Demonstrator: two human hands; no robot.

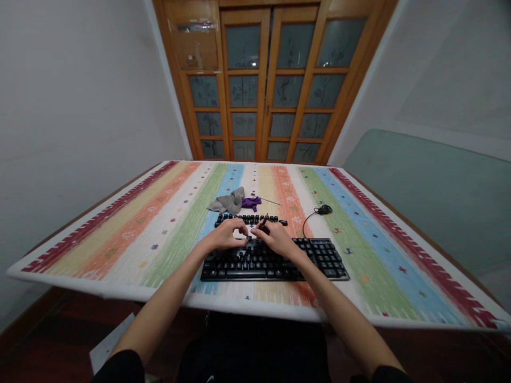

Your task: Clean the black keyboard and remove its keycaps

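A black keyboard [255, 274] lies near the table's front edge; dark bare patches show along its upper rows. Over its upper left part, my left hand [228, 234] curls its thumb and forefinger towards each other. Their tips meet close to a small dark piece, too small to name. My right hand [277, 238] is closed round a slim dark stick-like tool [264, 222], whose upper end points up and away. Loose black keycaps [251, 218] stand in rows just behind the keyboard, partly hidden by both hands.
Behind the keycaps lie a crumpled grey cloth [229, 202], a purple cloth [251, 202] and a thin metal rod [272, 201]. The bundled cable [323, 209] rests to the right. A striped cloth [171, 229] covers the table. Wood-and-glass doors [266, 96] stand beyond.
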